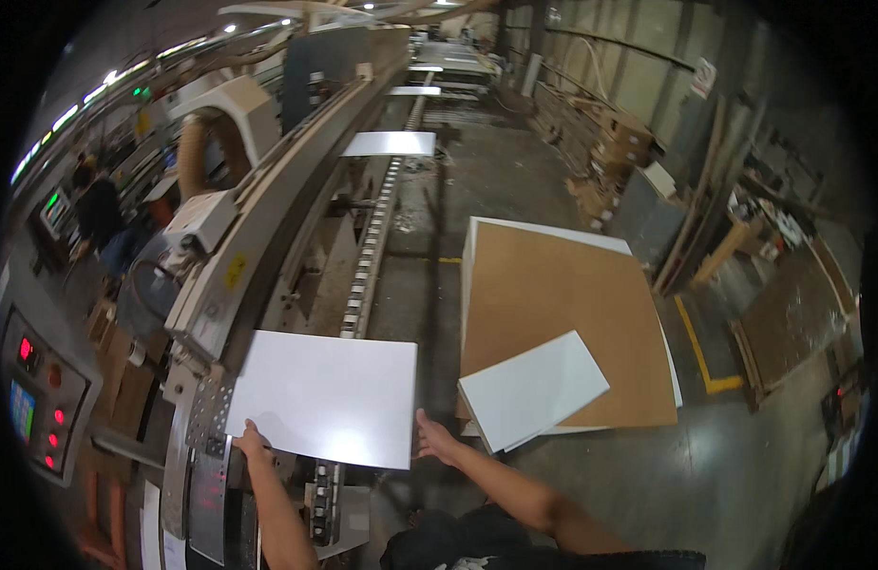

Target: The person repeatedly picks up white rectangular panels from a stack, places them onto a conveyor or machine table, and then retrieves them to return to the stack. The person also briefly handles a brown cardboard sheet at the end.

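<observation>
A glossy white rectangular panel (330,394) lies flat across the near end of a long machine's feed line. My left hand (252,441) grips the panel's near edge close to its left corner, thumb on top; the fingers underneath are partly hidden. Beside the panel's right edge, my right hand (435,441) is open with thumb and fingers apart. It is very near that edge, and I cannot tell whether it touches. The left end of the panel meets a perforated metal plate (209,418) on the machine.
Farther along the roller chain (368,256) lies another white panel (391,143). To the right stands a stack topped by a brown sheet (563,294), with smaller white panels (536,388) on it. A control box (45,389) is at left; a person (99,211) stands beyond the machine.
</observation>
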Available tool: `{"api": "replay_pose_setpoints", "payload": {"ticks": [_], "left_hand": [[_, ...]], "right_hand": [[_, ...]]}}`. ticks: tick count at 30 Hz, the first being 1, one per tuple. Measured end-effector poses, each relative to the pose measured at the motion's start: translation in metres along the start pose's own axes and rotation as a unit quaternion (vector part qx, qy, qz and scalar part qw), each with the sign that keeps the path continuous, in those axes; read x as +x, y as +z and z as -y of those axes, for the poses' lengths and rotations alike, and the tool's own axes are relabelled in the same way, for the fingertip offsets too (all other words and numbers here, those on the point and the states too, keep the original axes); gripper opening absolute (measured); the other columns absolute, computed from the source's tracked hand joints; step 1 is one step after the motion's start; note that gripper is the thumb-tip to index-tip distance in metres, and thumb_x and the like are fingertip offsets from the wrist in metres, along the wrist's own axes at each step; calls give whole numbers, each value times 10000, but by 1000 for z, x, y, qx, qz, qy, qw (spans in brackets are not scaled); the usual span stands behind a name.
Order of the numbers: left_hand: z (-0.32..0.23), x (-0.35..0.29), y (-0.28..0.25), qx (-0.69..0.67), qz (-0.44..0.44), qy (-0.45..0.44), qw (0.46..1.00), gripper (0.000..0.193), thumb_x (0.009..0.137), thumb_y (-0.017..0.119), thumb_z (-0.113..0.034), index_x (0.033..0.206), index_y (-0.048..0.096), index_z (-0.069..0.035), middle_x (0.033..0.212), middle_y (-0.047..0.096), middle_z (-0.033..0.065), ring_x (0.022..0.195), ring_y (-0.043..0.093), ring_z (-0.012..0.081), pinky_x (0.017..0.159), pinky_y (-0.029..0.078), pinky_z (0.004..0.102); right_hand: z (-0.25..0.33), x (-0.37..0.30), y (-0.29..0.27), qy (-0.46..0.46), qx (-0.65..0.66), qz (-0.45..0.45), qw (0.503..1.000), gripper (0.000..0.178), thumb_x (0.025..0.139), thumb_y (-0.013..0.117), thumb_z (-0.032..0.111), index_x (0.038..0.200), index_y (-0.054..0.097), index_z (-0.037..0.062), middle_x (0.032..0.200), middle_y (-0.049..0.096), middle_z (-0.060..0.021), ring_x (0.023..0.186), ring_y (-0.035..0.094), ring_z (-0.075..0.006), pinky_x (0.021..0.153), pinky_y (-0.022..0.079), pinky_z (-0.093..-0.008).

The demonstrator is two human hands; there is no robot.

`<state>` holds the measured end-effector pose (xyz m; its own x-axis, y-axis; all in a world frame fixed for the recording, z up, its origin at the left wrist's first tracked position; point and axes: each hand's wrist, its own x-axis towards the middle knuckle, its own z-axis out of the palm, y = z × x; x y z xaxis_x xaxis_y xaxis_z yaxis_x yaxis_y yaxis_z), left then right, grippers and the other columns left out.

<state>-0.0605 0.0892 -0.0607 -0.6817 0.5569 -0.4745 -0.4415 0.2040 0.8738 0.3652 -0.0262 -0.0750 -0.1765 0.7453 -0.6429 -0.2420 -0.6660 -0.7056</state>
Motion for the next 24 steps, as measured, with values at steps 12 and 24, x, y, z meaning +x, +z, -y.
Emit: {"api": "replay_pose_setpoints", "payload": {"ticks": [12,24], "left_hand": [[186,-399,137,301,367,361,803,434,948,589,-46,1352,450,30,1287,556,172,1232,518,304,1084,390,440],[536,-356,209,552,251,-141,783,884,836,766,-505,1386,426,97,1336,560,286,1187,597,396,994,504,465]], "right_hand": [[-314,-322,-370,329,-120,-343,872,382,1032,514,392,1169,641,59,964,650,-140,658,573,-259,600,502,-392],[-435,-480,-360,216,-342,-369,837,366,914,617,309,1043,717,-18,1059,729,-172,951,705,-287,827,536,-383]]}}
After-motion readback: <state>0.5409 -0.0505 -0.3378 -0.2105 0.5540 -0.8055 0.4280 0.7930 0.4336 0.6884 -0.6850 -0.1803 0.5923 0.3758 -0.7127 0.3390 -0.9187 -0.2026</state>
